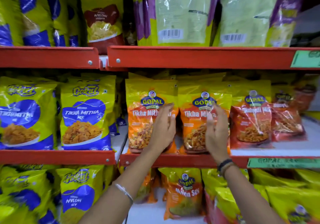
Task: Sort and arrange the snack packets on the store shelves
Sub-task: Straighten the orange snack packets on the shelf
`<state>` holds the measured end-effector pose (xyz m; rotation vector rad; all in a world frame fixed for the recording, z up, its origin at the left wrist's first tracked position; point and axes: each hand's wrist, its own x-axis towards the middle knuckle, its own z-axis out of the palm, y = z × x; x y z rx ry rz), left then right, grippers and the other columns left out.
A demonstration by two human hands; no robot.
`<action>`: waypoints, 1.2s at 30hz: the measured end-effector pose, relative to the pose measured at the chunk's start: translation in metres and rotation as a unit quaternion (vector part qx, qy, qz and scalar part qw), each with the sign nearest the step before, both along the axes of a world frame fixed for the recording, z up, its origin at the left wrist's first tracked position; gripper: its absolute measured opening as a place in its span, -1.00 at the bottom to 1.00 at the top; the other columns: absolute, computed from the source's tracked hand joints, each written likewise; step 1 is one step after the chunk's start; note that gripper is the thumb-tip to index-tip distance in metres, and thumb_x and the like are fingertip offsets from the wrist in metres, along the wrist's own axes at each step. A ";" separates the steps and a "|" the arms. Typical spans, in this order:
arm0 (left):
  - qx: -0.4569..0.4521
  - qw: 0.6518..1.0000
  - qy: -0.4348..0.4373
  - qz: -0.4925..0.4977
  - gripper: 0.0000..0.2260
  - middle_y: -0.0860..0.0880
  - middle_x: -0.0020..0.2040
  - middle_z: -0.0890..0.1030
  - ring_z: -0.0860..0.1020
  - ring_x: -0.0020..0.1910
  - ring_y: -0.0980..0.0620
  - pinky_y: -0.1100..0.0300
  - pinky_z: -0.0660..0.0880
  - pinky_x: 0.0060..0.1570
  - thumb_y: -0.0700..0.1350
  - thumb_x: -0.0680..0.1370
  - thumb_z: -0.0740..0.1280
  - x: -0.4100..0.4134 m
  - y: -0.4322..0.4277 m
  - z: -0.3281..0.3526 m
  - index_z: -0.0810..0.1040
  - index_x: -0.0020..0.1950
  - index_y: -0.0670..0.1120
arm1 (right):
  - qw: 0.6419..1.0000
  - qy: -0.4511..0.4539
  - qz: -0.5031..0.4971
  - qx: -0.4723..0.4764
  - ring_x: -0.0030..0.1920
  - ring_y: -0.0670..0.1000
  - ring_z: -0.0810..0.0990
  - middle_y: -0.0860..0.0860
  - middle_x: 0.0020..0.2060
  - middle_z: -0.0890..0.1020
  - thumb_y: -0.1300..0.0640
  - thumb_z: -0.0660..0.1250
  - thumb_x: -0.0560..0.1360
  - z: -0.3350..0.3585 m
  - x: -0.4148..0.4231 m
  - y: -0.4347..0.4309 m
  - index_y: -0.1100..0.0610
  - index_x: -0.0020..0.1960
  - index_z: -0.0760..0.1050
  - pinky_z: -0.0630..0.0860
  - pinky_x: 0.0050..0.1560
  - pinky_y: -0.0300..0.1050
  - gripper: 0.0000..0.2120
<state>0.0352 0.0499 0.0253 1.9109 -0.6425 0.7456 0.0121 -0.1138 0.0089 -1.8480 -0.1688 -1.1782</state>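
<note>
Two orange-and-yellow Gopal Tikha Mitha packets stand upright side by side on the middle shelf, the left packet (143,119) and the right packet (195,119). My left hand (163,128) is raised in front of the left packet's right edge, fingers apart, holding nothing. In front of the right packet is my right hand (216,130), also with its fingers spread and nothing in it. Whether either palm touches a packet is unclear. Both hands face each other across the gap between the two packets.
Red Gopal packets (251,119) stand to the right on the same shelf. Yellow-and-blue Gokul packets (84,114) fill the left bay. Red shelf rails (190,57) run above and below. Green price labels (284,163) sit on the rails. An orange Nylon Sev packet (185,194) stands below.
</note>
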 end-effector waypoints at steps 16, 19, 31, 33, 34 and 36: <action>-0.107 0.971 0.086 0.197 -0.70 -0.35 -0.09 0.61 0.56 -0.10 -0.33 0.01 0.31 -0.30 -0.03 0.60 0.18 0.067 -0.075 0.038 0.49 -0.03 -0.27 | 0.988 0.084 -0.126 -0.004 -0.53 -0.04 0.23 -0.03 -0.55 0.26 0.03 0.10 0.63 0.033 0.064 -0.090 0.11 -0.36 0.24 0.05 -0.50 -0.11 -0.60; -0.065 0.971 0.040 0.228 -0.72 -0.33 -0.08 0.62 0.55 -0.11 -0.35 0.07 0.25 -0.33 -0.03 0.62 0.14 0.067 -0.073 0.037 0.48 0.00 -0.23 | 0.984 0.081 -0.150 -0.045 -0.54 -0.05 0.22 -0.06 -0.55 0.27 0.06 0.11 0.63 0.030 0.068 -0.099 0.16 -0.27 0.33 0.03 -0.49 -0.13 -0.67; 0.017 0.977 0.026 0.210 -0.74 -0.29 0.12 0.62 0.60 0.04 -0.29 -0.06 0.55 -0.05 -0.37 0.51 0.18 0.075 -0.068 0.041 0.50 0.16 -0.29 | 0.985 0.084 -0.133 -0.073 -0.49 0.06 0.26 0.10 -0.48 0.40 0.14 0.12 0.63 0.031 0.076 -0.104 0.44 -0.10 0.49 0.05 -0.50 -0.18 -0.63; 0.048 0.976 0.028 0.211 -0.71 -0.31 0.12 0.61 0.59 0.05 -0.29 -0.07 0.55 -0.03 -0.40 0.49 0.16 0.077 -0.066 0.043 0.49 0.18 -0.29 | 0.986 0.091 -0.123 -0.061 -0.52 -0.05 0.23 -0.02 -0.51 0.31 0.14 0.11 0.63 0.031 0.077 -0.104 0.43 -0.06 0.50 0.06 -0.51 -0.20 -0.64; 0.062 0.975 0.035 0.213 -0.70 -0.32 0.12 0.61 0.59 0.05 -0.30 -0.07 0.54 -0.02 -0.41 0.49 0.15 0.078 -0.063 0.045 0.49 0.19 -0.29 | 0.987 0.094 -0.118 -0.050 -0.52 -0.07 0.23 -0.04 -0.51 0.31 0.14 0.11 0.63 0.031 0.077 -0.105 0.42 -0.02 0.51 0.07 -0.52 -0.22 -0.65; 0.045 0.973 0.055 0.217 -0.72 -0.33 0.06 0.60 0.58 0.01 -0.29 -0.07 0.51 -0.06 -0.41 0.51 0.13 0.076 -0.056 0.048 0.47 0.17 -0.27 | 0.989 0.091 -0.114 -0.001 -0.52 -0.06 0.26 -0.06 -0.48 0.34 0.14 0.09 0.64 0.031 0.073 -0.108 0.40 0.04 0.47 0.12 -0.58 -0.26 -0.67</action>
